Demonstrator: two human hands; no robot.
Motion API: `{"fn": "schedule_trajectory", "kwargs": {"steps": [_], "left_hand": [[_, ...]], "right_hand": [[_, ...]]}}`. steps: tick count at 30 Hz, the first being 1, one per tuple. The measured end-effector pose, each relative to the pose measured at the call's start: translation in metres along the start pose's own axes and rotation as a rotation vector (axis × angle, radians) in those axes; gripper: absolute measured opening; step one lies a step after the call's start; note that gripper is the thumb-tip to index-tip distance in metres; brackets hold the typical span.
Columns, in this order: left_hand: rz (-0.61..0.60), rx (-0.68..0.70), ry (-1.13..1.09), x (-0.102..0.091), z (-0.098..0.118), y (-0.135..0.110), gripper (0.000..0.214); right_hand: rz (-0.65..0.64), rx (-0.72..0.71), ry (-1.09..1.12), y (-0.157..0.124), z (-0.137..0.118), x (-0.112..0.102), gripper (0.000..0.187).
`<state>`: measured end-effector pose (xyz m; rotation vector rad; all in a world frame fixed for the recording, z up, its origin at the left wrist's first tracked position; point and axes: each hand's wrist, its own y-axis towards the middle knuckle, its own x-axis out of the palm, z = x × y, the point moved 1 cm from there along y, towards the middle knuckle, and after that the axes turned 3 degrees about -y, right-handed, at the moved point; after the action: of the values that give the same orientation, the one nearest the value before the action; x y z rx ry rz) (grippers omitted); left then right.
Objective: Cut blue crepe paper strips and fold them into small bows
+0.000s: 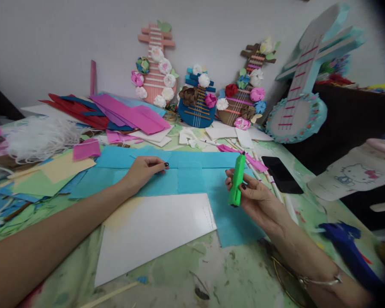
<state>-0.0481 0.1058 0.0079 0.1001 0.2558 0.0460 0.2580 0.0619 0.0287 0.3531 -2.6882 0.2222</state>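
The step in hand looks like marking: the right hand (259, 197) pinches a green marker (236, 182) in its grip, dark end up, over the blue paper (223, 214), toward the right edge of the tabletop (176, 269). The left hand (144, 174) rests on that paper; whether its grip holds anything, I cannot tell. Next likely calls for tipping the marker down, paper steadied

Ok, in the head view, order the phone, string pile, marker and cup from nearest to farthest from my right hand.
From your right hand:
1. Marker: held in it.
2. Phone: just to its right, slightly beyond.
3. Cup: farther right.
4. String pile: at the far left.
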Motion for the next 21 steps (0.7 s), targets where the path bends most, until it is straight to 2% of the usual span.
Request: {"fn": "schedule_trajectory", "kwargs": {"steps": [3,10,17,21], "left_hand": [[-0.007,-0.003,0.0,0.0,-0.0004,0.0003,0.029],[-0.003,-0.003,-0.001,-0.0003,-0.0014,0.001,0.028],[-0.001,-0.006,-0.005,-0.0004,-0.0019,0.0006,0.027],[0.002,-0.004,-0.001,-0.0002,0.0003,-0.0001,0.028]], "right_hand": [[0.033,0.024,-0.008,0.0028,0.0038,-0.0007,0.025],[0.163,0.04,0.033,0.0029,0.0024,0.0019,0.019],[0.079,-0.019,-0.098,0.0014,-0.0003,0.0057,0.023],[0.097,-0.027,-0.159,0.0029,0.0014,0.0041,0.026]]}}
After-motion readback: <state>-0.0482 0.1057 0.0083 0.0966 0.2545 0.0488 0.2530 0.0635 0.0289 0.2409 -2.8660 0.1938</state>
